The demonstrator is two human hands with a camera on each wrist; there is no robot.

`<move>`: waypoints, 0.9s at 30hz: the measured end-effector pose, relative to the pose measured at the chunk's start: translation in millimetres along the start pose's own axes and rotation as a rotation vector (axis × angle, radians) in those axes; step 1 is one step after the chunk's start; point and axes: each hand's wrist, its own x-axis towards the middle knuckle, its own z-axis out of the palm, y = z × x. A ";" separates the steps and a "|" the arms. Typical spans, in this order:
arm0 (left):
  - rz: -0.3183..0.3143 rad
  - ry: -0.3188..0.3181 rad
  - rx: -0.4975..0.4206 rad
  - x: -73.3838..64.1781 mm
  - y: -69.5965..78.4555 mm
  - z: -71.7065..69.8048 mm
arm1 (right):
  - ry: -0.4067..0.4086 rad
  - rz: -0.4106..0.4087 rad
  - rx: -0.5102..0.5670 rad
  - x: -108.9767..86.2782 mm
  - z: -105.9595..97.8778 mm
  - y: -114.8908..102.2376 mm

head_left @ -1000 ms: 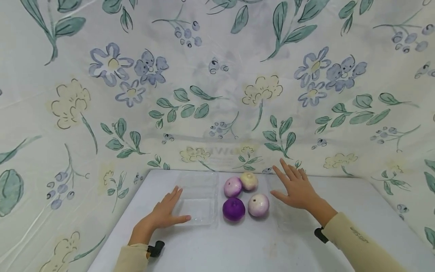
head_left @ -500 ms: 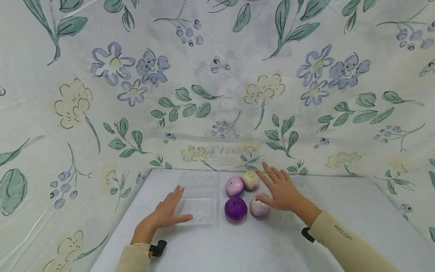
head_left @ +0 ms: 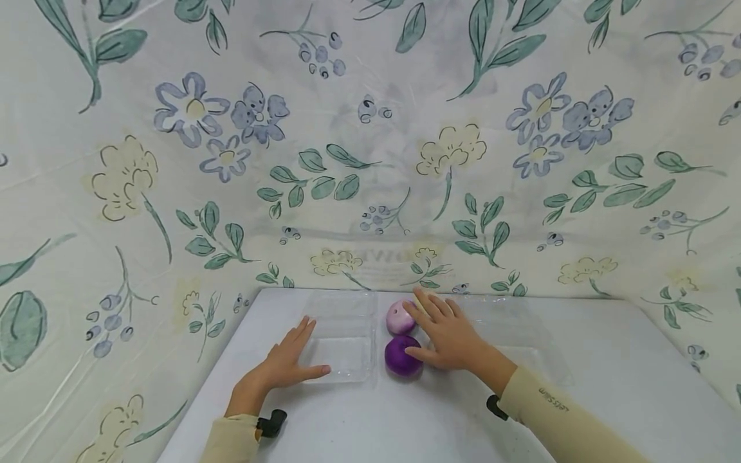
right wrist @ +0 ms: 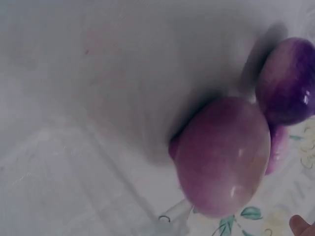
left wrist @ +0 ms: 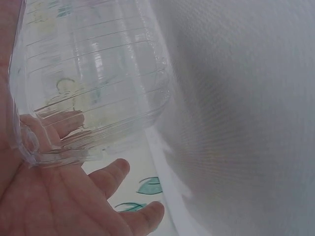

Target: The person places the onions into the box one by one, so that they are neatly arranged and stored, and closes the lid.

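My left hand (head_left: 283,361) is at the left side of a clear plastic box (head_left: 341,360), fingers spread along its wall; in the left wrist view the box (left wrist: 98,83) lies against the palm (left wrist: 54,206). Stretched over the onions is my right hand (head_left: 448,335), its thumb overlapping the dark purple onion (head_left: 401,361). A pink-purple onion (head_left: 398,319) shows left of its fingertips. The hand covers the pale onion and nearly all of the yellowish one. In the right wrist view, a large pale purple onion (right wrist: 221,162) sits nearest, with the dark one (right wrist: 290,86) beside it.
A second clear plastic box (head_left: 529,328) lies on the white table (head_left: 370,424), to the right of the onions. Behind the table hangs a flower-printed sheet (head_left: 370,193), which also runs along both sides.
My right hand has moved left, from over the right-hand box to above the onions, covering the two on the right. The left hand has stayed at its box.
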 end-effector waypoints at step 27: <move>-0.005 0.001 -0.013 0.1 -0.3 -0.2 | -0.092 -0.098 0.075 1.1 36.0 -47.5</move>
